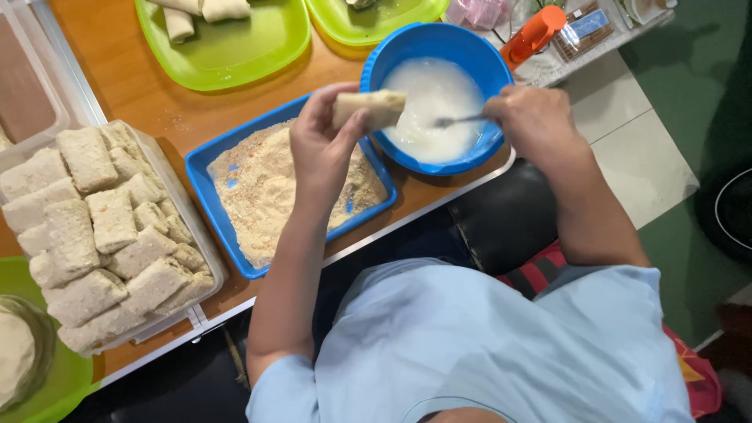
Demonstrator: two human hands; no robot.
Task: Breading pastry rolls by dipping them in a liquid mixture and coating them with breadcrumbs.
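- The left hand (325, 149) closes around a pale uncoated roll (370, 108), held over the blue bowl's (392, 59) rim at 9 o'clock.
- The right hand (536, 117) grips a fork (457, 121) lying in the white batter (431, 106).
- At 8 o'clock from the bowl, a blue crumb tray (205, 168) waits; the roll is not yet dipped, I judge.
- Farther at 8 o'clock, a clear container (200, 251) is nearly full of breaded pieces (102, 235).
- At 11 o'clock, few plain rolls (200, 12) remain on the green plate (235, 51).

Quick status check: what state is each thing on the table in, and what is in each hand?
Left hand: holding a plain roll above the tray.
Right hand: holding a spoon in the batter.
Blue bowl: part full of white batter.
Blue tray: covered in crumbs.
Clear container: open, full of breaded pieces.
Green plate: a few uncoated rolls.
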